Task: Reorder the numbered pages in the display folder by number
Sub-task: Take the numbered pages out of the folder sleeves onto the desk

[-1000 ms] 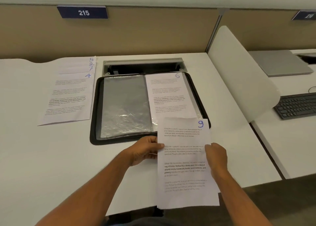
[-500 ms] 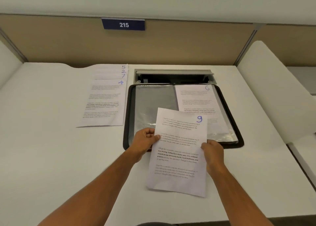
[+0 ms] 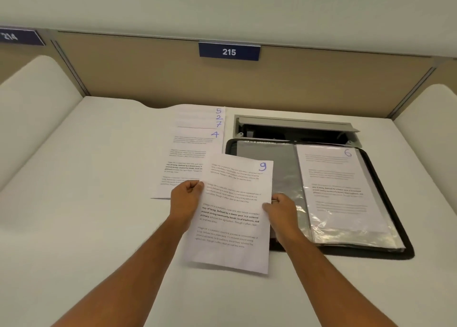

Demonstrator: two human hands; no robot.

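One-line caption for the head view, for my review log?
Both hands hold page 9 beside the open display folder.

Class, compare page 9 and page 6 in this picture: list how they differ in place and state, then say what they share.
Page 9 is loose, held at its side edges by the left hand and right hand; page 6 sits under a clear sleeve in the open display folder. Page 9 is tilted and overlaps the page stack; page 6 lies flat and square. Both are white printed sheets with a blue handwritten number in the top right corner.

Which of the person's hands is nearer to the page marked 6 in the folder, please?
The right hand, which grips page 9 just left of page 6; the left hand grips the far edge.
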